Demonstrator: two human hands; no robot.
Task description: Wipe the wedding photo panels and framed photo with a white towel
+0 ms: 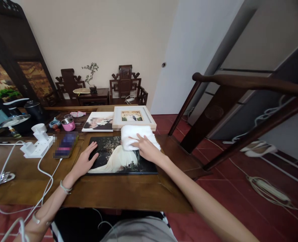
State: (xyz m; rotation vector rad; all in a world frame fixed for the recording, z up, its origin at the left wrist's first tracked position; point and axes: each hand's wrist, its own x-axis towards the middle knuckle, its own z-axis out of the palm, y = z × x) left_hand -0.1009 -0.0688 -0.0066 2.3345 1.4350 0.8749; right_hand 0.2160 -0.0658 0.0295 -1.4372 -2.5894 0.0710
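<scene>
Count: 3 pictures on the table (129, 191): 1 dark photo (116, 161) at center, 1 white print (98, 121) and 1 frame (134, 117) behind it, frame edge overlapping the print. 1 white cloth (136, 136) on the photo's upper right. 1 phone (66, 144), 1 power strip (38, 148), 1 pink cup (68, 123), all left of center. 3 chairs: one at right (211, 114), two by the wall, upper left (68, 80) and upper center (125, 80).

Pose: left hand (85, 160) comes up from lower left, palm down, thumb and fingertips at the photo's left edge, grip apart. Right hand (147, 148) reaches in from lower right, palm down, fingers spread over the cloth, grip apart; the underside is hidden.

Edges: photo sits near the table's right end, chair just beside that. Bare table strip runs in front of the photo, lower center. Tight behind: print and frame stand close to its back edge. Phone cable hangs left of the left forearm; phone is near the left hand.
</scene>
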